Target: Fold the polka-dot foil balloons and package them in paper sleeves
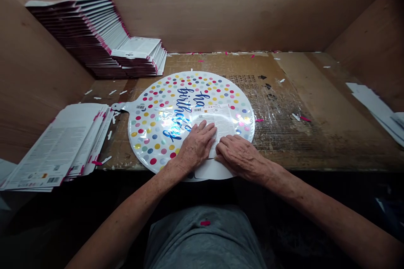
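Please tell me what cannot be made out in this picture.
In the head view:
1. The small print on the white, rectangular printed card: too small, with glare over it.
2. Part of the blue lettering on the round, shiny white balloon with coloured dots: covered by the card and left hand.
3. The right hand's fingertips: hidden by its curled fingers.
4. The far ends of the flat white pieces: cut off by the right edge.

Balloon [154, 119] reads "birthday", plus "ha…" partly covered — card [223, 122] print illegible — cardboard [279, 134] shows arrow [262, 77].
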`<state>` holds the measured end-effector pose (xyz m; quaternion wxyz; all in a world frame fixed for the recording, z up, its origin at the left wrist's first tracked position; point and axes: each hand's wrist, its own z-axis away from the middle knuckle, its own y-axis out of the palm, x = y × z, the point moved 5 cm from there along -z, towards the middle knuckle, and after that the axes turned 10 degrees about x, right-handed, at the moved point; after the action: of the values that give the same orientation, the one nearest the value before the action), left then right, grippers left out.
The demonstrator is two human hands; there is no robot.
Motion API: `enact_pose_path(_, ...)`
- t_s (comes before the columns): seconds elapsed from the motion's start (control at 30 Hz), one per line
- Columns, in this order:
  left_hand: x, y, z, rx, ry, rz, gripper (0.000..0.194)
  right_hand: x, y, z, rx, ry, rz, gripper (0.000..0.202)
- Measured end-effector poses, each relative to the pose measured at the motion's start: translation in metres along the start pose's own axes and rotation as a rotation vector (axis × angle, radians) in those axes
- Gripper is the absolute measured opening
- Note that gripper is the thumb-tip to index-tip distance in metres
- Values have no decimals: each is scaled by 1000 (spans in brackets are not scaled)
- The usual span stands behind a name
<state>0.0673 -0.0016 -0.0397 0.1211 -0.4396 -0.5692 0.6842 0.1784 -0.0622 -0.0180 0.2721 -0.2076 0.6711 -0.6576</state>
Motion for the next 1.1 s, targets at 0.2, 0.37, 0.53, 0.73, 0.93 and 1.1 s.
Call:
enact_pose_path(0.2,-3,-1,-1,8,-1,1,38,1,-6,25,-24,-9,-182,16)
enact_pose_path(0.37,-2,-3,0,27,16,3,36,2,-9,19,-252,86,-217,17)
enact_pose_path(0.53,-1,-4,0,3,10,18,34,14,0,5,-233,97,-43,21)
enact_pose_path(0.73,-2,-3,0,-4,22,30,33,7,-1,-4,-81,57,-14,21)
enact_pose_path(0.93,-1,-4,-3,-26,64,25,31,-8,-7,63,99,12,-516,23)
enact_pose_path(1.1,-4,-9,0,-162,150,52,18,1,-2,96,-209,176,-280,38)
